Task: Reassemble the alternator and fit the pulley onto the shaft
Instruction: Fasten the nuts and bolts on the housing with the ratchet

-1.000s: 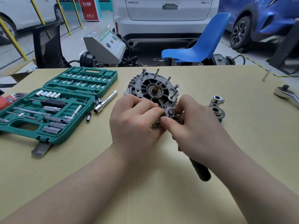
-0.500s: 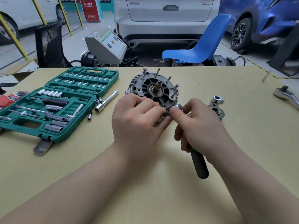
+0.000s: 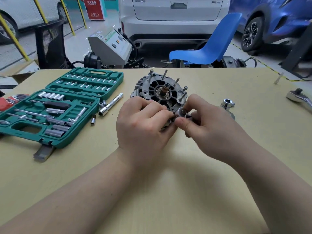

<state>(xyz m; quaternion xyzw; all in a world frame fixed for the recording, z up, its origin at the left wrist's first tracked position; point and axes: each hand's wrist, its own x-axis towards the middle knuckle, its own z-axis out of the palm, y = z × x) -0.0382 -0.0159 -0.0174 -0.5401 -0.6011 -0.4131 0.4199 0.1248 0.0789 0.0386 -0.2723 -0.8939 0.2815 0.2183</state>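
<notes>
At the middle of the table (image 3: 219,191) our left hand (image 3: 143,125) curls over the near edge of the alternator (image 3: 160,92), fingers bent and gripping its housing. Just beside it our right hand (image 3: 212,129) pinches a small round metal part (image 3: 182,112) between thumb and fingers, held against the alternator's near right rim; we cannot tell what else the palm covers. The alternator lies flat with its shaft (image 3: 166,89) pointing up from a bearing, and several long bolts (image 3: 164,74) stand up around its rim. A socket (image 3: 227,103) sits near the right hand, and a ratchet (image 3: 299,97) lies well apart at the right edge. To the left we see the open green toolcase (image 3: 67,105), with an extension bar (image 3: 110,104) just beside it.
</notes>
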